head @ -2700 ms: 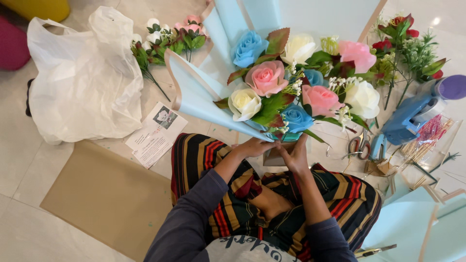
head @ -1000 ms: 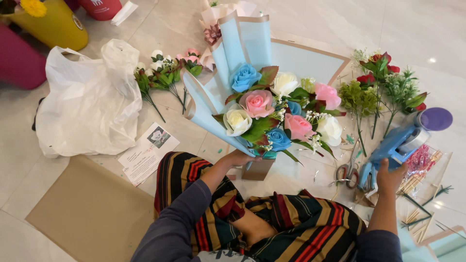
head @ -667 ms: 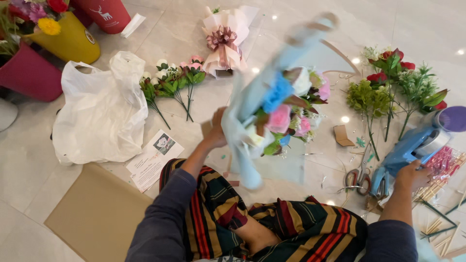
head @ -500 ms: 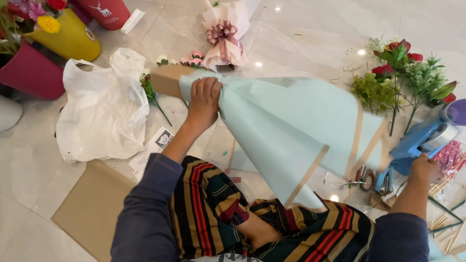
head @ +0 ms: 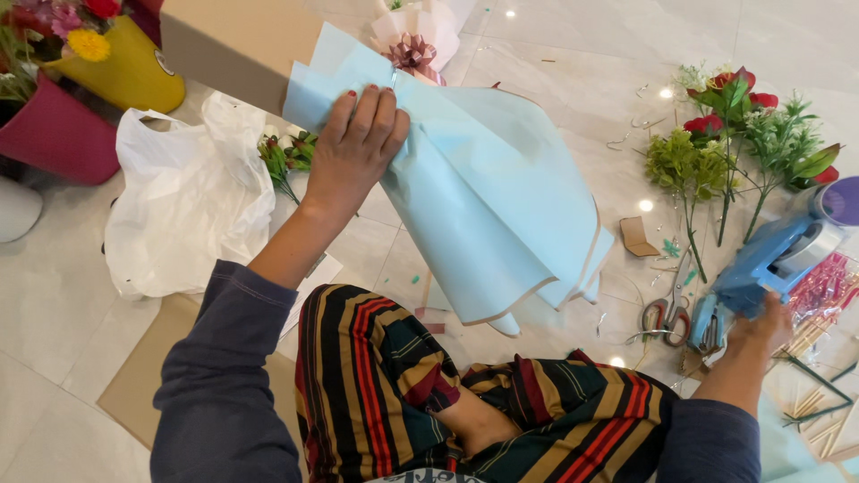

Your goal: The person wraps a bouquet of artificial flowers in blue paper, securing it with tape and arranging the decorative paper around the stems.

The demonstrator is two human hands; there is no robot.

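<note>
— What is the left hand (head: pixel 353 148) doing?

— I am seeing it gripping the upper part of the light blue wrapped bouquet (head: pixel 488 201), fingers pressed together and curled over the paper, thumb hidden behind it. The bouquet is hanging wrapper-side toward me, its wide skirt of paper with tan edging flaring down above my striped lap (head: pixel 465 394); the flowers inside are not showing.

— And the right hand (head: pixel 761 326)?

— It is lying low at the right, closing around the rear of a blue tape dispenser (head: pixel 774 264) that is sitting on the floor. I cannot tell exactly how the fingers are wrapping it, since only the back of the hand is showing.

— What is lying around them?

— Just beside the dispenser, scissors (head: pixel 664 313) are resting on the tiles, and loose red and green stems (head: pixel 734 148) are lying beyond. Near the left hand a white plastic bag (head: pixel 188 206) is crumpling on the floor, with a yellow pot (head: pixel 125 67) and a pink pot (head: pixel 54 134) further out, and a pink-wrapped bouquet (head: pixel 416 36) at the top.
</note>
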